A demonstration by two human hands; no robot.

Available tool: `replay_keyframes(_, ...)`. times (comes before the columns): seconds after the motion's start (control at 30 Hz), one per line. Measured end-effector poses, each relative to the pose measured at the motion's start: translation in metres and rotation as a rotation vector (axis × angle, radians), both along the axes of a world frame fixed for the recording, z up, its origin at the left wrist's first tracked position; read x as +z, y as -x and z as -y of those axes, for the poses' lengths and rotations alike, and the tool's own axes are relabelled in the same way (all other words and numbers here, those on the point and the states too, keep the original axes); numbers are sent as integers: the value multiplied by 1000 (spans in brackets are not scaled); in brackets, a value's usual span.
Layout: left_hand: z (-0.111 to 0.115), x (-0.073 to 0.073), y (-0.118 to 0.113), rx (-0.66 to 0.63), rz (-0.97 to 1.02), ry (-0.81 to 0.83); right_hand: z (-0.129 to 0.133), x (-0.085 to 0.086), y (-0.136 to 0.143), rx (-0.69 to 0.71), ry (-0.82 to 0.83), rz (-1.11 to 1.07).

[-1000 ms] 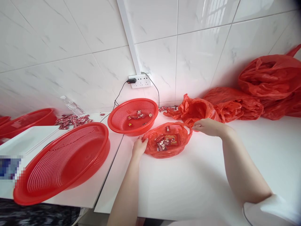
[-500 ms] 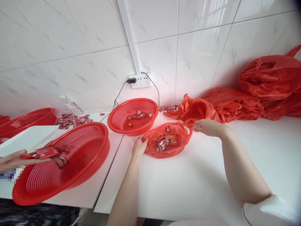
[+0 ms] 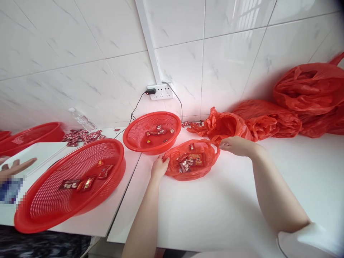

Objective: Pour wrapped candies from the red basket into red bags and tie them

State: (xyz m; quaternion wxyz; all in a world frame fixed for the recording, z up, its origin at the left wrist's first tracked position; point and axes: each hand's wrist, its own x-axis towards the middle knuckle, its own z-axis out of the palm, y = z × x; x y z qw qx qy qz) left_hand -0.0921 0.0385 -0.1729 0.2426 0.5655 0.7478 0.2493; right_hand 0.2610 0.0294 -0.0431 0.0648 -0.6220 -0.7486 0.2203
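Note:
A red plastic bag (image 3: 192, 175) rests on the white table with its mouth spread wide. Inside it lie several small wrapped snack packets (image 3: 188, 163), mostly red and brown. My left hand (image 3: 159, 167) pinches the bag's left rim, the thumb over the edge. At the far right of the rim, my right hand (image 3: 235, 145) has its fingers closed on the bag's handle loop. Just behind my left hand stands a round red basket (image 3: 129, 138), touching or nearly touching the bag, with a few wrapped candies (image 3: 156, 133) at its bottom.
A larger red basket (image 3: 34, 211) at left holds several snack packets (image 3: 87, 183); a co-worker's hand (image 3: 16, 168) is beside it. Small red packets (image 3: 80, 137) and a clear bottle (image 3: 83, 120) lie by the wall. Filled red bags (image 3: 309, 86) line the back right. A power strip (image 3: 161, 92) is on the wall.
The co-worker's hand has let go of the snack packets, which now lie in the large left basket, and has drawn back left. My hands and the bag have stayed in place.

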Motion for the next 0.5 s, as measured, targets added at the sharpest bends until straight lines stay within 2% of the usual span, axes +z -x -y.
replay_keyframes(0.13, 1, 3, -1, -2, -12, 9, 0, 1, 2, 17, 79, 21)
replay_keyframes(0.37, 3, 8, -3, -13, -18, 35, -3, -4, 1, 54, 98, -23)
replay_keyframes(0.5, 8, 16, -6, -25, -20, 56, -3, -5, 4, 58, 111, -2)
